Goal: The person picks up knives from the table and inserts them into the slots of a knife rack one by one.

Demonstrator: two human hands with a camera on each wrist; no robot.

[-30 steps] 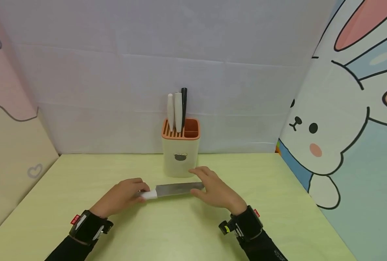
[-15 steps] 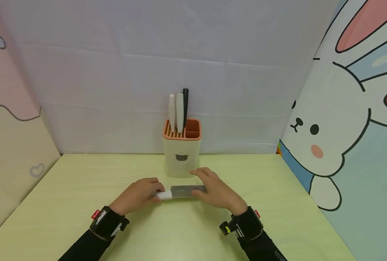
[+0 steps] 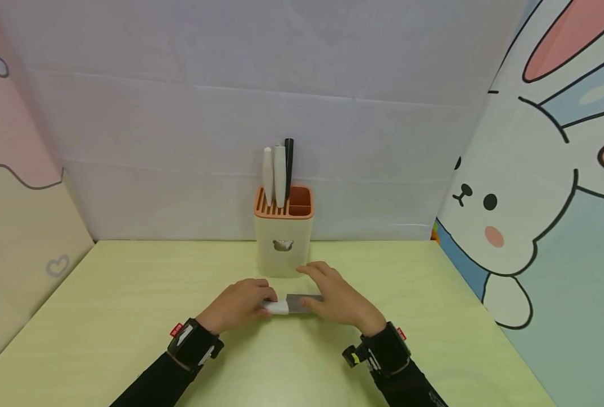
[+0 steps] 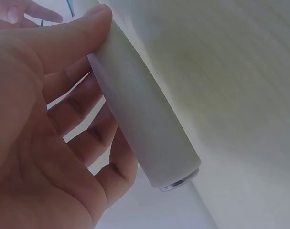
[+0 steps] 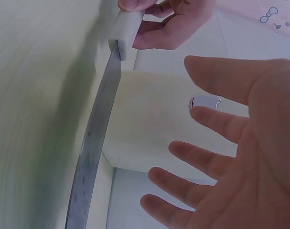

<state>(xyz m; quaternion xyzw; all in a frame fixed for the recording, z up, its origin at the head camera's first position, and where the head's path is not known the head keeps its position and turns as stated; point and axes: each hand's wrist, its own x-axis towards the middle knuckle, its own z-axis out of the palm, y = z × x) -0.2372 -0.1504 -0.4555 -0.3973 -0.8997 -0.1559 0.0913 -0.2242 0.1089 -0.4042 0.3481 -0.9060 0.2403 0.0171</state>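
A kitchen knife (image 3: 297,304) lies across the front of the knife block, its blade pointing right. My left hand (image 3: 244,303) grips its white handle (image 4: 140,109) between thumb and fingers; the metal-capped butt sticks out past them in the left wrist view. My right hand (image 3: 339,297) is spread, with fingers apart and nothing between them. In the right wrist view the blade (image 5: 94,138) runs past its fingertips with a gap between. From the head, that hand overlaps the blade's far end and hides the tip.
Behind the hands stands a cream knife block (image 3: 283,249) with an orange slotted top. Two white handles (image 3: 279,175) and one black handle (image 3: 289,167) rise from its slots. A white sheet (image 3: 180,141) backs the pale table (image 3: 144,271).
My left hand has slid the knife to the right, and more of its blade has passed behind my right hand. The right hand has barely moved.
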